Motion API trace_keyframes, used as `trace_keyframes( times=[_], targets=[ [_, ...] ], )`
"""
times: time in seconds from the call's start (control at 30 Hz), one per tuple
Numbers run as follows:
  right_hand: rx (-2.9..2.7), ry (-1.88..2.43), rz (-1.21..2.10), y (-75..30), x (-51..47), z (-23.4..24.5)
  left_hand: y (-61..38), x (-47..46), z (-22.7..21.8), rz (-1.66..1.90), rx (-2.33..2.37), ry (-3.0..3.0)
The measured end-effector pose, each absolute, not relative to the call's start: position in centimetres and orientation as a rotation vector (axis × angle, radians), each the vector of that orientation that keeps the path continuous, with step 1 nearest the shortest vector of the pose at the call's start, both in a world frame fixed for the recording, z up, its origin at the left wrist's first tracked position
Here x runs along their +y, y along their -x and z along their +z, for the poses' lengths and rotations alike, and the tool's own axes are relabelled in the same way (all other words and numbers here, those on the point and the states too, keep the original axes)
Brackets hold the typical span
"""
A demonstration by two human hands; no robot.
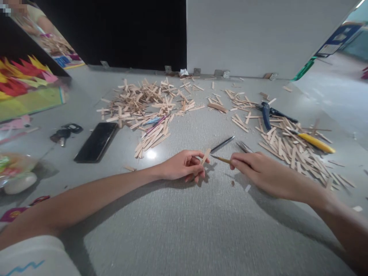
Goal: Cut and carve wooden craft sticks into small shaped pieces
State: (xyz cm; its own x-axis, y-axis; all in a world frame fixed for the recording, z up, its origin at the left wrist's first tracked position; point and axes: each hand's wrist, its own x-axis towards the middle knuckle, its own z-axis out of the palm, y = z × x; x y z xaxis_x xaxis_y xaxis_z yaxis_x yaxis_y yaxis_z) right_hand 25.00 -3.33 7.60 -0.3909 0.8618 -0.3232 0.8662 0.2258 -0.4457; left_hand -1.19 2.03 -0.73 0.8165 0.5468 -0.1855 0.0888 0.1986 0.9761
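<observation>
The label [330, 50] at far right is too blurred to be read. One wooden stick [206, 155] is held over the worktop [178, 230] by the left hand [188, 165], its grip pinched narrow; one slender tool [222, 159] is held in a narrow grip by the right hand [254, 168], its tip just beside the stick. One pen [223, 143] and one phone [96, 142] are seen on the worktop.

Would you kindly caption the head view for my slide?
Left hand holds a wooden stick; right hand holds a thin tool nearby.
</observation>
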Motion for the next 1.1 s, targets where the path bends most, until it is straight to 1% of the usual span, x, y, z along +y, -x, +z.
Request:
trace_keyframes(
  times=[0.13, 0.23, 0.3, 0.37, 0.43, 0.53, 0.7, 0.93, 1.1],
  targets=[
    [2.595, -1.705, -0.717, -25.2, -3.6, 7.6, 1.2, 1.9, -1.1, 0.375, 0.563, -1.409],
    [2.750, -1.595, -0.542, -25.4, -3.8, 7.2, 1.2, 1.6, -1.1, 0.439, 0.577, -1.485],
    [2.895, -1.441, -0.349, -25.7, -3.8, 6.8, 1.2, 1.3, -0.9, 0.449, 0.616, -1.544],
    [3.012, -1.227, -0.080, -26.0, -3.7, 6.5, 1.1, 1.1, -0.7, 0.428, 0.662, -1.559],
    [3.040, -1.045, 0.160, -26.4, -3.7, 6.3, 1.0, 1.0, -0.5, 0.401, 0.705, -1.528],
    [3.021, -0.927, 0.353, -26.7, -3.7, 6.3, 0.9, 1.0, -0.4, 0.380, 0.736, -1.477],
    [3.039, -0.897, 0.483, -26.8, -4.0, 6.4, 0.9, 1.0, -0.6, 0.384, 0.728, -1.450],
    [3.005, -0.913, 0.426, -26.4, -4.2, 6.5, 1.1, 1.0, -0.2, 0.362, 0.720, -1.480],
    [2.997, -0.905, 0.466, -26.2, -4.2, 6.5, 1.0, 1.1, -0.4, 0.364, 0.713, -1.486]
  ],
)
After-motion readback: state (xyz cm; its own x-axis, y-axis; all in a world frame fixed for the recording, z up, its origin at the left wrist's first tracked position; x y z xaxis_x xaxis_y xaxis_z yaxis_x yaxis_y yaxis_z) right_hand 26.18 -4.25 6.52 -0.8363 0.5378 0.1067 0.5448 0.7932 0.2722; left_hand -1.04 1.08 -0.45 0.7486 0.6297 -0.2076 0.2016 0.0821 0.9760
